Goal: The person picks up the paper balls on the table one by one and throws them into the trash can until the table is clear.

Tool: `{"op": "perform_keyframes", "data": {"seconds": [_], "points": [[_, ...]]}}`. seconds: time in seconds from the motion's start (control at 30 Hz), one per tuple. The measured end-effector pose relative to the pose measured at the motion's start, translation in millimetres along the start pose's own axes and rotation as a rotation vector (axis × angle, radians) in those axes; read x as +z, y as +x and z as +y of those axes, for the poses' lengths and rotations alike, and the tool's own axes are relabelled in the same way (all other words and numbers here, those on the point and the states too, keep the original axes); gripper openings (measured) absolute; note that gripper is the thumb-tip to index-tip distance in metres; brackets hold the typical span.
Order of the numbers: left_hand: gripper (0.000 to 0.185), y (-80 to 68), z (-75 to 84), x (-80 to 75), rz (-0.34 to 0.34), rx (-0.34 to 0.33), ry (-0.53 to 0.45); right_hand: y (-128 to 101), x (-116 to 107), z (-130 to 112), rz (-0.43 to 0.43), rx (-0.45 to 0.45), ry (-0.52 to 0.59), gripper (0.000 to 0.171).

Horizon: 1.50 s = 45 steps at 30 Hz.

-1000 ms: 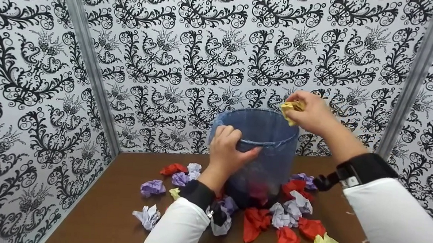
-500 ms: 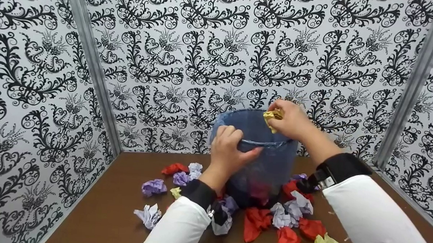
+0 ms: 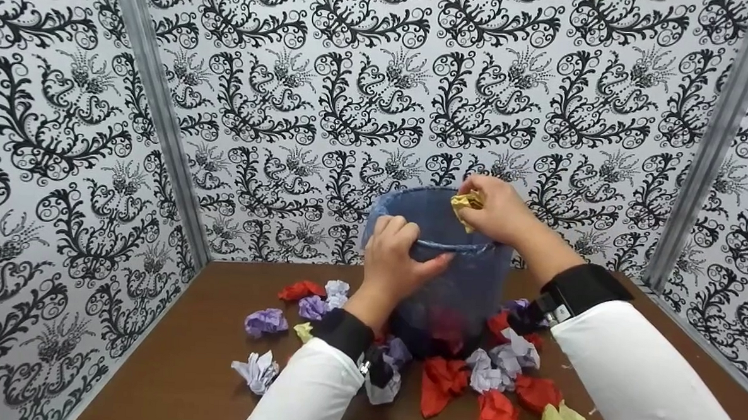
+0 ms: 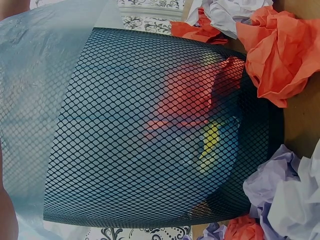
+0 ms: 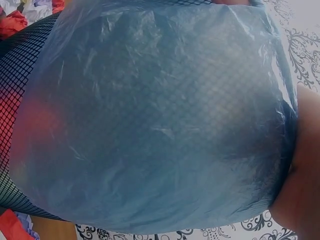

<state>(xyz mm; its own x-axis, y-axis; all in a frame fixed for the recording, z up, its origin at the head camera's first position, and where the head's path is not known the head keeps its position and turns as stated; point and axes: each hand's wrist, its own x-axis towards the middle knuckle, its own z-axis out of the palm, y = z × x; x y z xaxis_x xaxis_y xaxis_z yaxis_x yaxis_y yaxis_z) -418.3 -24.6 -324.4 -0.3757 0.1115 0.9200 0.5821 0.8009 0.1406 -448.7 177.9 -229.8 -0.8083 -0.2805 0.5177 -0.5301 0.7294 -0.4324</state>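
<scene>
Left hand (image 3: pixel 392 261) is gripping the near rim of the mesh bin (image 3: pixel 459 283), centre table. Right hand (image 3: pixel 500 209) is pinching a yellow paper ball (image 3: pixel 464 204) over the rim at 1 o'clock. No legible writing showing.

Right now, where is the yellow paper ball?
In the head view, the right hand pinches the yellow paper ball over the bin, at its far right rim.

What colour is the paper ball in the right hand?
Yellow paper ball, held by the right hand; clearest in the head view.
</scene>
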Motion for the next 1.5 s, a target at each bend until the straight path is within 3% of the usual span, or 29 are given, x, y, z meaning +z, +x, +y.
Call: {"op": "perform_keyframes", "data": {"seconds": [0.5,0.77,1.0,1.3,1.5], "points": [[0.060,0.1,-0.8,0.6,0.006,0.012,-0.009,0.8,0.2,1.1,-0.059,0.018,0.011,0.025],[0.060,1.3,0.8,-1.1,0.024,0.025,0.003,0.9,-2.1,2.2,-0.068,-0.067,-0.003,0.022],[0.060,0.7,0.1,-0.9,0.020,0.025,0.013,0.4,-3.7,4.5,-0.071,-0.077,-0.012,0.022],[0.059,0.5,-0.2,-0.1,0.008,0.012,0.009,-6.3,-19.9,14.3,-0.019,-0.065,-0.063,0.019],[0.059,0.5,-0.2,-0.1,0.013,0.012,0.000,-15.5,-36.7,31.5,0.028,-0.035,-0.059,0.026]]}}
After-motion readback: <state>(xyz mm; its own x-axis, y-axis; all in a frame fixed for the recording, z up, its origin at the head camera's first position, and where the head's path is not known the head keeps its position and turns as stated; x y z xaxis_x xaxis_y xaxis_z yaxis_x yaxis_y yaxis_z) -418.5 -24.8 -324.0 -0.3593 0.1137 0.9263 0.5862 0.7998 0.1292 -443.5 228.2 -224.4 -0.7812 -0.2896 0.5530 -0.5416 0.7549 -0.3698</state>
